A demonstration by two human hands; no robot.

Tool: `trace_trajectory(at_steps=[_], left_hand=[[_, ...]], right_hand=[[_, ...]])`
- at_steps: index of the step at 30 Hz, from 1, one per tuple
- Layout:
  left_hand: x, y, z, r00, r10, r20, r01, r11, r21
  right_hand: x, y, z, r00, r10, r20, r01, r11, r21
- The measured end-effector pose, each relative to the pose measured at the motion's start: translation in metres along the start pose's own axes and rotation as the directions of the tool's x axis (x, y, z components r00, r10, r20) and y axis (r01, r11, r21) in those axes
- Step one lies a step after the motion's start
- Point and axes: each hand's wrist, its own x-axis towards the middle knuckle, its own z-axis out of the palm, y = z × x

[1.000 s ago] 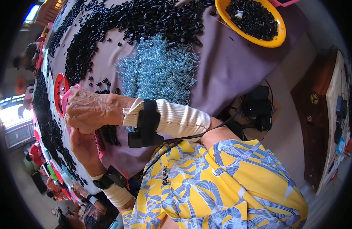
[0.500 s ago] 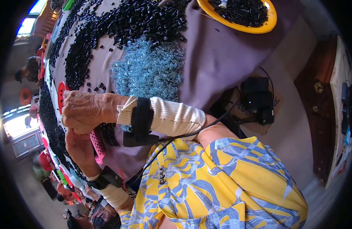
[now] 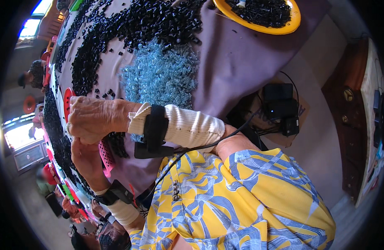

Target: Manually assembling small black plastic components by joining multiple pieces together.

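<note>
My right hand [image 3: 92,118] is closed, its knuckles turned up and its fingertips hidden. My left hand [image 3: 85,160] meets it just below, fingers curled in toward it. Whatever small thing they hold between them is hidden. A red perforated piece [image 3: 68,100] shows just beyond the right hand, and a pink perforated basket edge [image 3: 106,160] beside the left one. Behind my right wrist lies a heap of pale blue metallic coil springs [image 3: 158,79]. Small black plastic pieces [image 3: 158,23] are spread in a thick band beyond the springs.
A yellow dish [image 3: 292,25] of thin black parts stands on the mauve cloth [image 3: 237,71]. A black cable [image 3: 200,148] crosses my right forearm to black boxes [image 3: 278,102] on the right. A wooden cabinet [image 3: 346,121] is farther right. Other people [image 3: 110,233] sit along the table.
The hands stay together in nearly the same place, with only a slight shift of the right hand. The springs and black pieces look unchanged.
</note>
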Motion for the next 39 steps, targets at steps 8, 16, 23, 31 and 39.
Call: trace_trajectory(at_steps=[8,16,23,31,39], left_hand=[[-0.006,-0.003,-0.014,0.999,-0.007,-0.043,0.006,1.0,-0.024],[-0.014,-0.01,-0.036,0.997,0.01,-0.075,-0.021,0.988,-0.154],[-0.013,-0.015,-0.03,0.997,0.035,-0.062,-0.044,0.987,-0.156],[-0.003,-0.021,-0.033,0.997,0.061,0.043,-0.052,0.982,-0.182],[-0.014,-0.022,-0.018,0.913,0.201,-0.356,-0.196,0.979,0.051]], right_hand=[[-0.001,-0.001,0.006,0.998,0.029,0.06,-0.03,1.0,0.009],[-0.002,-0.005,0.014,0.983,0.115,0.14,-0.115,0.993,-0.006],[-0.002,0.0,0.03,0.99,0.08,0.119,-0.086,0.995,0.047],[-0.004,0.007,0.043,0.995,0.039,0.091,-0.046,0.996,0.082],[0.009,0.001,0.026,0.942,0.113,0.316,-0.165,0.976,0.144]])
